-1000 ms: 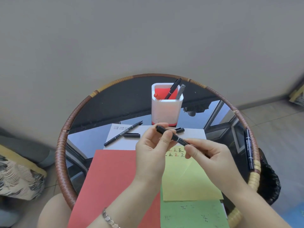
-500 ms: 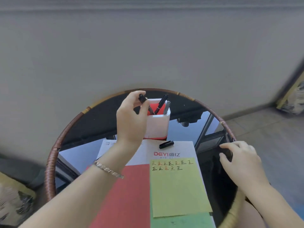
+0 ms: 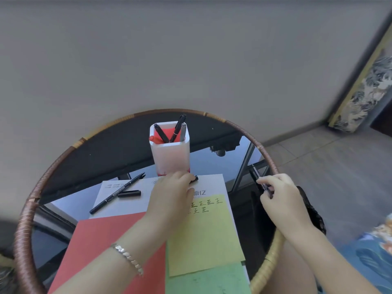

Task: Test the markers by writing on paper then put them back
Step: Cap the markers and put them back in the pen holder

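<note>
White holder (image 3: 169, 158), four markers (image 3: 162, 134) — left hand (image 3: 169, 194) round cap (image 3: 195, 178), right hand (image 3: 280, 196) round another marker (image 3: 256, 172).

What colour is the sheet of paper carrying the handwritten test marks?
The sheet is pale yellow; the head view shows it best.

left hand (image 3: 169, 194): silver chain-link bracelet (image 3: 127, 258) at wrist (chunky links) | forearms: bare | right of wicker table rim (image 3: 266, 262): blue patterned garment (image 3: 371, 257), bare thigh
</note>
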